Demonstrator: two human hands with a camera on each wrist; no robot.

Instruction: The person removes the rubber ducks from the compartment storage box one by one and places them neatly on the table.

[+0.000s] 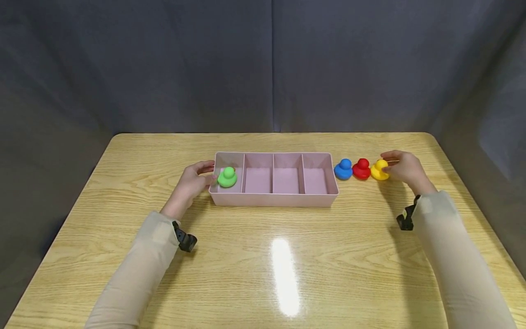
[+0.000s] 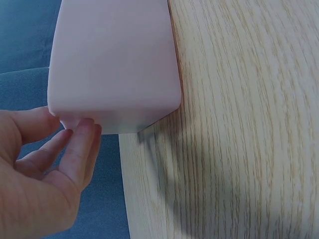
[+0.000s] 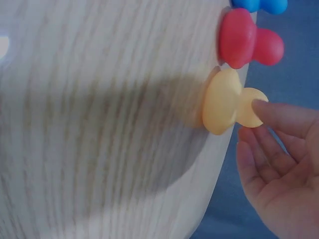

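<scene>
glossy wood table (image 1: 263, 256) | grey curtain walls | left fingers (image 2: 79, 144) touch pink tray (image 1: 273, 199), relaxed | right fingers (image 3: 279, 112) touch yellow duck (image 1: 379, 170), apart

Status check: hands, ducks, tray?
Left hand touching pink tray end. Right hand fingers touching yellow duck. Green duck in leftmost compartment. Nothing in the way.
</scene>
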